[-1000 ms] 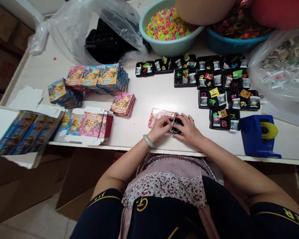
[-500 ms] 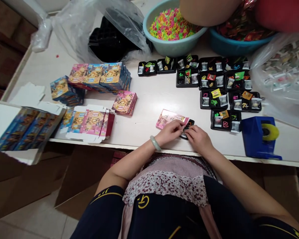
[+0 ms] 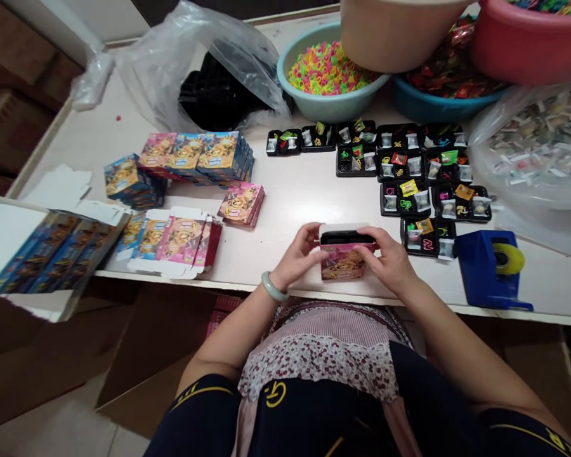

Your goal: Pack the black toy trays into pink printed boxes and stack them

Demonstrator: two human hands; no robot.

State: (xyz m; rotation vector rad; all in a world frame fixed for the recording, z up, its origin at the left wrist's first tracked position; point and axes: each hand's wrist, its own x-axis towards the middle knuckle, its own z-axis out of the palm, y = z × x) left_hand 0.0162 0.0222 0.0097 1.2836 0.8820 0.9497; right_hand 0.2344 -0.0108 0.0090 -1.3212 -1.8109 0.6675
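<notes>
Since half a second ago the pink box (image 3: 343, 263) has come up off the table from lying flat and now stands on end between both hands at the near table edge, its top flap open and a black tray (image 3: 346, 238) showing dark inside the mouth. The left hand (image 3: 295, 257) grips the box's left side, fingers curled round the upper corner; the right hand (image 3: 387, 260) clasps the right side, thumb by the open top. The box looks to be thin printed card: light, easily dented, best held by its side edges as now, not squeezed across the broad faces. Just beyond the right hand lie filled black trays (image 3: 412, 190), with a blue tape dispenser (image 3: 490, 270) beside them. To the left are flat carton blanks (image 3: 171, 238) and finished boxes (image 3: 197, 155). Farthest off stands a green basin (image 3: 330, 105) of bright rings.
</notes>
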